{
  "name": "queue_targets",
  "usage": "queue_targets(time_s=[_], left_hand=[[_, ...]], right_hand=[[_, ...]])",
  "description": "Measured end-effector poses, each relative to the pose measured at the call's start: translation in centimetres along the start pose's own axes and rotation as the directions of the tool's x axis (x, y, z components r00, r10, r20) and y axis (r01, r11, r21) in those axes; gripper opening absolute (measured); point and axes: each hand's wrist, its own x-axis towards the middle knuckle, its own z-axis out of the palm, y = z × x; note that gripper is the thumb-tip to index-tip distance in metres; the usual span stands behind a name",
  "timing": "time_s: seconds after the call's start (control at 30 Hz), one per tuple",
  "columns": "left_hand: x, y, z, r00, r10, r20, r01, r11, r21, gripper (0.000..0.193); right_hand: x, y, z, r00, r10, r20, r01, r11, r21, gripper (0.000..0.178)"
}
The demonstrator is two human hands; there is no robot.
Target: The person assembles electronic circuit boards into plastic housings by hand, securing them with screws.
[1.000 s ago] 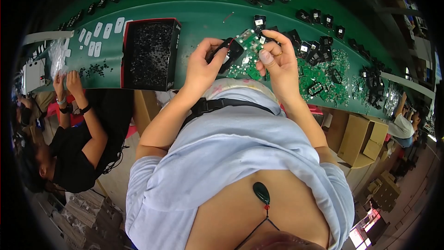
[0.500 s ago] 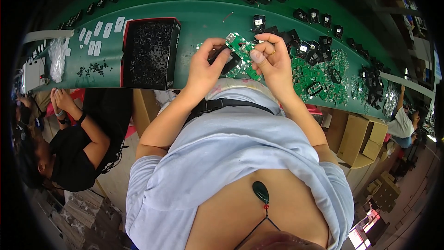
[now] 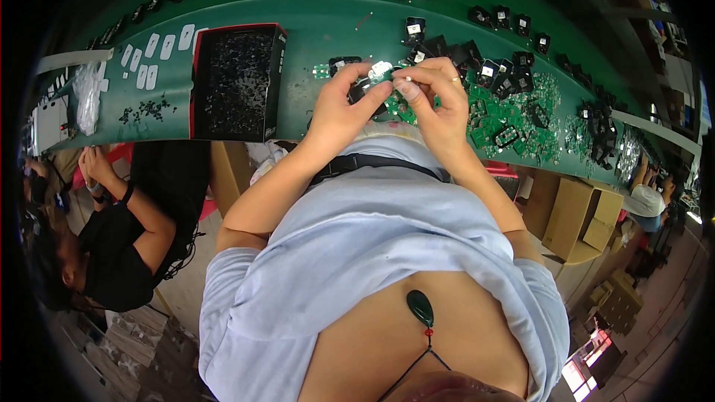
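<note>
Over the near edge of the table, my left hand (image 3: 341,106) pinches a small circuit board (image 3: 380,71) between thumb and fingers. Glare whitens part of the board. My right hand (image 3: 438,98) is closed at the board's right end, its thumb and index finger pressed together there; the fingers hide that end. Just beyond my left fingers lies a black plastic case (image 3: 345,62), partly covered by the hand. A heap of loose green circuit boards (image 3: 484,120) spreads to the right of my right hand.
Left of my hands stands a red-edged box (image 3: 237,82) of small black parts. White flat pieces (image 3: 166,46) lie farther left. Black housings (image 3: 503,78) pile up at right, and more line the raised back strip. A seated person (image 3: 123,231) works at left; cardboard boxes (image 3: 573,216) stand at lower right.
The circuit board has turned between my hands: its green face was plainly visible before, and now it looks shorter and catches bright glare. My right fingers have come down closer around its end.
</note>
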Motion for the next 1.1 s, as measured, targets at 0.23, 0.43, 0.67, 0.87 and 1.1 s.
queue_targets(time_s=[0.23, 0.43, 0.67, 0.87, 1.1], left_hand=[[-0.1, 1.3, -0.5, 0.664, 0.739, -0.116, -0.625, 0.633, 0.457, 0.027], [0.2, 1.8, -0.6, 0.534, 0.845, -0.007, -0.691, 0.441, 0.572, 0.031], [-0.2, 2.0, -0.8, 0.749, 0.656, -0.090, -0.622, 0.744, 0.243, 0.011], [-1.1, 2.7, -0.6, 0.946, 0.325, 0.005, -0.324, 0.943, -0.080, 0.009], [-1.3, 2.6, -0.3, 0.973, 0.229, 0.010, -0.222, 0.955, -0.199, 0.017]], right_hand=[[1.2, -1.0, -1.0, 0.983, -0.083, 0.167, 0.117, 0.972, -0.206, 0.010], [3.1, -3.7, -2.4, 0.882, -0.296, 0.368, 0.442, 0.790, -0.425, 0.014], [2.3, -3.8, -1.9, 0.959, -0.152, 0.239, 0.208, 0.950, -0.234, 0.014], [0.9, -2.5, -0.9, 0.985, -0.160, 0.066, 0.161, 0.987, -0.004, 0.015], [1.2, -2.0, -1.4, 0.945, -0.300, 0.126, 0.314, 0.944, -0.106, 0.012]])
